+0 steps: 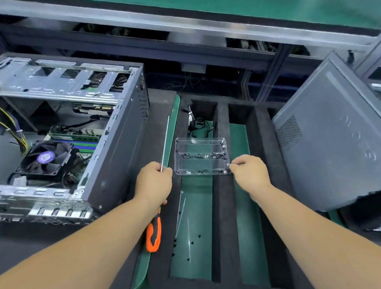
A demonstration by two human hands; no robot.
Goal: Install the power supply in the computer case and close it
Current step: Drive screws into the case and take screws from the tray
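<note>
Foam dividers [225, 198] between open case [108, 150] and side panel [334, 147] — loose screws [193, 242] scattered.

On your left the open case [66, 130] walls off that side; its top is open, but cables [5, 121], a fan [45, 158] and the drive cage [67, 78] crowd the inside. On your right the leaning side panel [333, 138] blocks the way. Between them you have the foam tray [224, 187]: its ridges split it into narrow green channels, with the clear screw tray [200, 156] across two, loose screws [187, 244] in the near one, and a wire bundle [197, 123] at the far end.
</note>
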